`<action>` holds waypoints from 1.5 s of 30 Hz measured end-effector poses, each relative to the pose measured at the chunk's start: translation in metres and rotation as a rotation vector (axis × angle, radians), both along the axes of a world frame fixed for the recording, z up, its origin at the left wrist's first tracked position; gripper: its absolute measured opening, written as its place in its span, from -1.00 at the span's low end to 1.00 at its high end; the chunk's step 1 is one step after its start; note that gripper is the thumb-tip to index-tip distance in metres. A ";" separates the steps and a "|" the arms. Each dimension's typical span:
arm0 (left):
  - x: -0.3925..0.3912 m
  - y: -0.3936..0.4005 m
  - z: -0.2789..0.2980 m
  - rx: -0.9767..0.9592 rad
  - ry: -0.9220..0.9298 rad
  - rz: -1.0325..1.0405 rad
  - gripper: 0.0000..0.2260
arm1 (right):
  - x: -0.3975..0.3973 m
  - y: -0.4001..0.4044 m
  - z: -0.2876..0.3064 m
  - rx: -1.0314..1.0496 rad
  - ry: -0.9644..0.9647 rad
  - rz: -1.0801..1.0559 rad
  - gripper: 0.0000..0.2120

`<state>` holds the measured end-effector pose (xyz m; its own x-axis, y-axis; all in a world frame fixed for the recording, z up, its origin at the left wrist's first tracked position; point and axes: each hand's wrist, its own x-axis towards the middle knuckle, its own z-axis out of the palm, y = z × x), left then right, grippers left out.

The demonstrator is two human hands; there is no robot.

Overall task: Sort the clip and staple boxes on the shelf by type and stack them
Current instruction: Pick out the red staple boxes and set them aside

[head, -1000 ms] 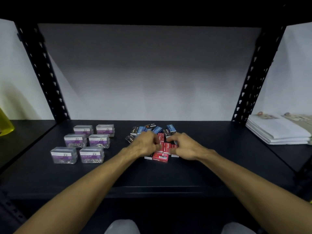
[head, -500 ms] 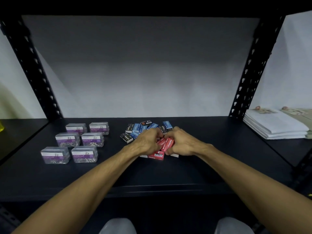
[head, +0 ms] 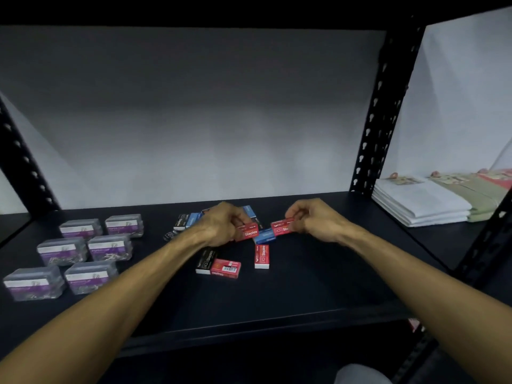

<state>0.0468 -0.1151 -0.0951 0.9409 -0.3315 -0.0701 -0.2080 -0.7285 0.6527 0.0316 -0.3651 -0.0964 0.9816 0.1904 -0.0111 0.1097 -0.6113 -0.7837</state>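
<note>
Small staple boxes in red, blue and black lie jumbled at the middle of the dark shelf. My left hand grips red staple boxes just above the pile. My right hand pinches another red staple box a little to the right. A blue box lies between them. Nearer me lie a red box, a black box and an upright-lying red box. Several clear paper clip boxes with purple labels stand in two rows at the left.
Black perforated shelf posts rise at the right and left. A stack of white and green paper packs lies on the neighbouring shelf at the right. The front edge of the shelf runs below my forearms.
My hands were pressed together over the red boxes; they have drawn apart, each holding red boxes. The right hand moved rightwards. The camera view shifted left and closer.
</note>
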 end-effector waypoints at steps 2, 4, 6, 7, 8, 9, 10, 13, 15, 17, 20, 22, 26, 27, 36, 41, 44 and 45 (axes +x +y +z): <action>0.008 -0.018 0.003 -0.011 -0.032 -0.029 -0.78 | 0.005 -0.026 -0.003 -0.002 -0.014 -0.055 -0.83; 0.016 -0.041 0.002 -0.012 -0.067 -0.056 -0.78 | 0.010 -0.051 -0.007 -0.007 -0.027 -0.109 -0.83; 0.024 -0.066 -0.001 0.005 -0.098 -0.082 -0.77 | 0.015 -0.073 -0.012 -0.005 -0.033 -0.155 -0.82; 0.027 -0.079 -0.004 0.011 -0.111 -0.091 -0.77 | 0.017 -0.083 -0.014 -0.007 -0.033 -0.174 -0.82; 0.030 -0.090 -0.006 0.010 -0.125 -0.098 -0.77 | 0.019 -0.091 -0.016 -0.010 -0.032 -0.190 -0.82; 0.033 -0.099 -0.010 0.007 -0.134 -0.103 -0.78 | 0.021 -0.098 -0.018 -0.010 -0.033 -0.200 -0.81; 0.035 -0.107 -0.013 0.004 -0.139 -0.111 -0.78 | 0.022 -0.104 -0.020 -0.007 -0.035 -0.211 -0.81; 0.041 -0.131 -0.023 0.007 -0.149 -0.140 -0.79 | 0.026 -0.119 -0.028 -0.009 -0.047 -0.242 -0.81; 0.044 -0.143 -0.029 0.001 -0.162 -0.140 -0.81 | 0.028 -0.125 -0.033 -0.020 -0.045 -0.249 -0.81; 0.047 -0.150 -0.033 -0.008 -0.178 -0.131 -0.82 | 0.030 -0.127 -0.037 -0.016 -0.043 -0.252 -0.82; 0.051 -0.154 -0.036 -0.006 -0.190 -0.124 -0.82 | 0.032 -0.126 -0.039 -0.012 -0.051 -0.252 -0.83; 0.053 -0.153 -0.038 -0.003 -0.195 -0.121 -0.80 | 0.032 -0.125 -0.039 -0.013 -0.060 -0.252 -0.82; 0.055 -0.151 -0.038 0.006 -0.190 -0.122 -0.78 | 0.033 -0.123 -0.039 -0.015 -0.068 -0.250 -0.82; 0.055 -0.150 -0.038 0.009 -0.188 -0.122 -0.78 | 0.034 -0.123 -0.040 -0.015 -0.072 -0.251 -0.82; 0.045 -0.133 -0.033 -0.015 -0.204 -0.119 -0.63 | 0.026 -0.121 -0.037 -0.066 -0.106 -0.272 -0.65; 0.038 -0.094 -0.018 -0.031 -0.226 -0.070 -0.69 | 0.019 -0.100 -0.024 -0.132 -0.269 -0.289 -0.64; 0.034 -0.062 -0.008 -0.017 -0.233 -0.010 -0.77 | 0.015 -0.075 -0.015 -0.163 -0.281 -0.208 -0.70; 0.033 -0.051 -0.005 -0.004 -0.229 0.013 -0.79 | 0.015 -0.066 -0.012 -0.179 -0.277 -0.174 -0.71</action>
<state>0.0798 -0.1657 -0.1000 0.9363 -0.3186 0.1477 -0.3417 -0.7296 0.5924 0.0462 -0.4312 -0.1084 0.9697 0.0392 0.2412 0.1847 -0.7640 -0.6182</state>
